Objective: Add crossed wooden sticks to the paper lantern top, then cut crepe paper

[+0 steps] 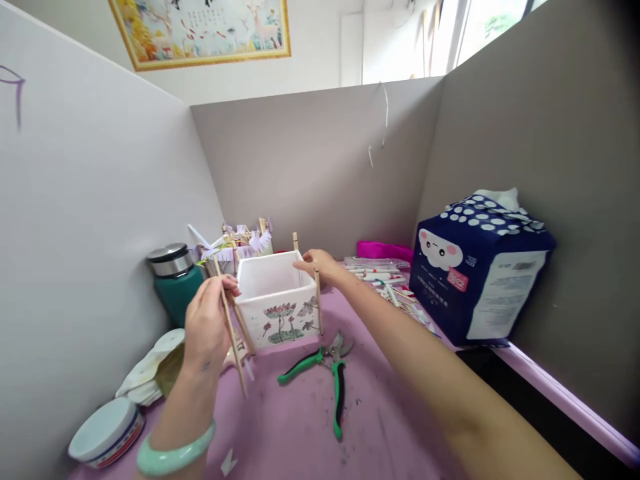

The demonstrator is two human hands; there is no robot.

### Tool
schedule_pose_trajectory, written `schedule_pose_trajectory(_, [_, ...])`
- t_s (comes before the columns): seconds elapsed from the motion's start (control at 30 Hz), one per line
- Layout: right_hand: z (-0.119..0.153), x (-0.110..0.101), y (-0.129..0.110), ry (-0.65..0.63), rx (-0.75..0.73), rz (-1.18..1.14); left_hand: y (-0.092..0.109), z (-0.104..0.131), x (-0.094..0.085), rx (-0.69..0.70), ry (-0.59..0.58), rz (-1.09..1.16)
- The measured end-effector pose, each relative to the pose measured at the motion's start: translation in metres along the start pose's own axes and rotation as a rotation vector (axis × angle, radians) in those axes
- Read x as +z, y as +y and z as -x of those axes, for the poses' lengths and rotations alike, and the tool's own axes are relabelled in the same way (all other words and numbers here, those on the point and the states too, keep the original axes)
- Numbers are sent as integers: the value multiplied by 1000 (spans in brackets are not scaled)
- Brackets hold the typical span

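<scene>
A white open-topped box (pixel 270 313) painted with lotus flowers stands upright on the purple tabletop (pixel 300 413). Thin wooden sticks stand along its corners, one of them a corner stick (pixel 319 300) at the front right. My left hand (pixel 207 320), wearing a pale green bangle, is closed around a loose wooden stick (pixel 234 340) at the box's left side. On the far right rim, my right hand (pixel 323 265) grips the box, its fingers partly hidden behind the wall. Green-handled pruning shears (pixel 333 363) lie spread open in front of the box.
At left are a green flask (pixel 177 280), a white round tub (pixel 107 430) and a folded cloth-like bundle (pixel 155 367). Behind stands a container of sticks and purple fringe (pixel 250 243). Several pens (pixel 380 273) and a blue tissue pack (pixel 475 273) sit at right. Grey panels (pixel 310 173) enclose the table.
</scene>
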State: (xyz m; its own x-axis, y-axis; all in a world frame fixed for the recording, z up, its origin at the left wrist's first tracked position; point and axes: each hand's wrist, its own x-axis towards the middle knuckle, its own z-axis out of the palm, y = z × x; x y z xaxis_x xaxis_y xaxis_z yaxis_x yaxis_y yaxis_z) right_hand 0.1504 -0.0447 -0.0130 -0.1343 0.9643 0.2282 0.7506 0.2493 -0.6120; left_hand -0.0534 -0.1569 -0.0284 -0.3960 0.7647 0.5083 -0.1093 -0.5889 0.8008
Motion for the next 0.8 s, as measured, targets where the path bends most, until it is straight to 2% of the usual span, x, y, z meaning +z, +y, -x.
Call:
schedule_pose_trajectory(0.13, [-18, 13, 0, -43, 52, 33, -3, -6, 2, -9, 24, 134])
schedule_pose_trajectory(0.4, [-32, 6, 18, 16, 113, 74, -16, -13, 22, 56, -15, 91])
schedule_pose_trajectory(0.67, [-29, 8, 20, 69, 94, 46, -24, -13, 21, 74, -45, 37])
schedule_pose_trajectory(0.8, [-21, 1, 16, 85, 77, 6, -26, -14, 17, 65, -83, -38])
